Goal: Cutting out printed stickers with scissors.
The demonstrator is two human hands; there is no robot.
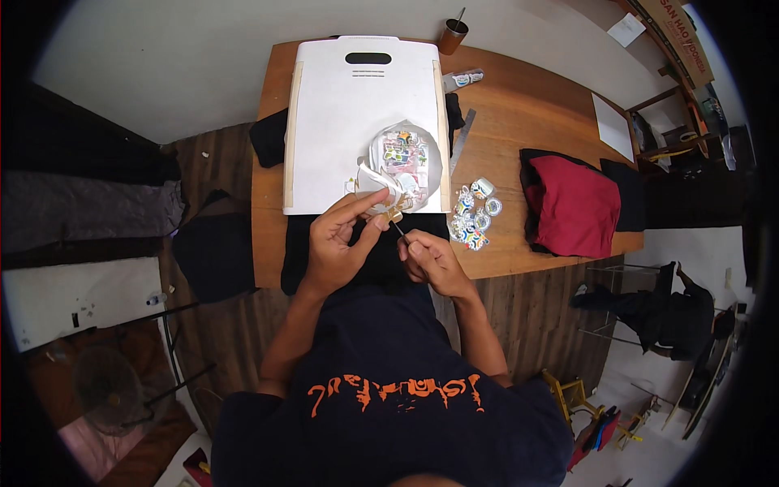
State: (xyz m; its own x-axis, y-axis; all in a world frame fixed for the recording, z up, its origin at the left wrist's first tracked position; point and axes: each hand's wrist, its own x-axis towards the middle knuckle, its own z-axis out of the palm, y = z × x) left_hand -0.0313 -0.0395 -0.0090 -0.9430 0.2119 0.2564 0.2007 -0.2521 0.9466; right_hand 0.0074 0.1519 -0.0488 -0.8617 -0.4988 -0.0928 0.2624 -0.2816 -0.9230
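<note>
A white board (365, 101) with a handle slot lies in front of me. On its near right part rests a curled roll of white film (436, 162) with colourful printed designs inside. My left hand (337, 243) pinches a loose, curling strip (375, 180) of that film between thumb and fingers. My right hand (438, 264) is closed around a thin dark tool (402, 232), its kind hidden by the fingers. The tool's tip meets a small yellowish piece (395, 217) at the left fingertips, just over the board's near edge.
Several cut-out printed stickers (475, 215) lie on the wooden table (519, 105) right of the board. Near them are a metal ruler (463, 138) and folded red cloth (572, 207). A brown cup (453, 36) stands at the back. Black fabric (304, 252) sits under the board.
</note>
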